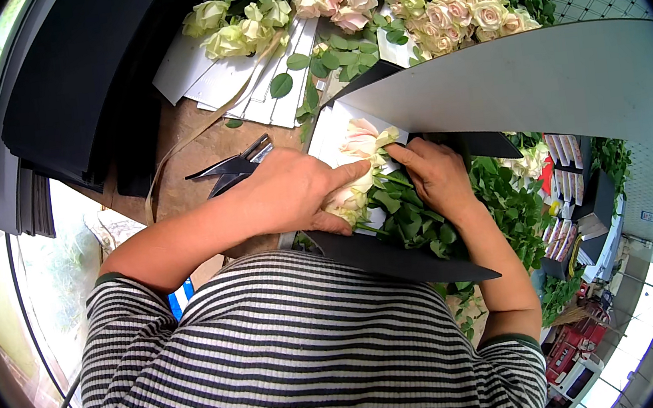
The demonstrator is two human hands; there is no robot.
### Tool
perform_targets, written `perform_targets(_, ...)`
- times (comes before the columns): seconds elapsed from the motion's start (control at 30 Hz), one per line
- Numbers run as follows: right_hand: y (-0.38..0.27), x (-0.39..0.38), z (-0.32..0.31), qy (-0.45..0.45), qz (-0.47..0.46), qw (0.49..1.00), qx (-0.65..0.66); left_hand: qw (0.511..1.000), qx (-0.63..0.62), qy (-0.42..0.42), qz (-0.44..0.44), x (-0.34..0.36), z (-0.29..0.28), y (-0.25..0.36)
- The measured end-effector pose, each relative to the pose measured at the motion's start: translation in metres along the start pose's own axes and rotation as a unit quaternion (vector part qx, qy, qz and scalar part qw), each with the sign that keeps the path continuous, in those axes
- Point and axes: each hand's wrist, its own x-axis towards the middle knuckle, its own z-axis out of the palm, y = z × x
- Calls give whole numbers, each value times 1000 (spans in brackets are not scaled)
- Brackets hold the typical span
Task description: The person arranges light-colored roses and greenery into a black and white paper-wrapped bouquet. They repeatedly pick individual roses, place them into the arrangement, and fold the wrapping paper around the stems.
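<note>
Several cream and pale pink roses (349, 198) lie against a white sheet inside a folded board wrap (405, 258), black on the near flap. My left hand (293, 190) reaches in from the left, thumb and forefinger curved round the lower rose heads. My right hand (438, 177) bends over the upper rose (366, 140), a fingertip pressed at its base; its other fingers are partly hidden. Green leaves (412, 214) spread below the blooms, between the two hands. Past my left hand, dark-handled shears (235, 167) rest on the brown tabletop (195, 142).
A tall white panel (521, 73) curves up beyond my right hand. Cut roses (449, 9) are heaped at the far side, near white cards (269, 89). Stacked black boards (79, 79) stand at left, by a tan strap (201, 125). Shelves (568, 168) are on the right.
</note>
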Motion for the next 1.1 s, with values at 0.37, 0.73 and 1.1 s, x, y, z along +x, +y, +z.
perform_targets(0.37, -6, -9, -4, -19, 32, 999, -24, 993, 78, 18, 84, 27, -28, 20)
perform_targets(0.73, 172, -18, -204, 333, 79, 827, 447, 990, 125, -22, 60, 32, -20, 22)
perform_targets(1.1, 310, 86, -165, 91, 270, 948, -141, 993, 88, 31, 71, 26, -13, 21)
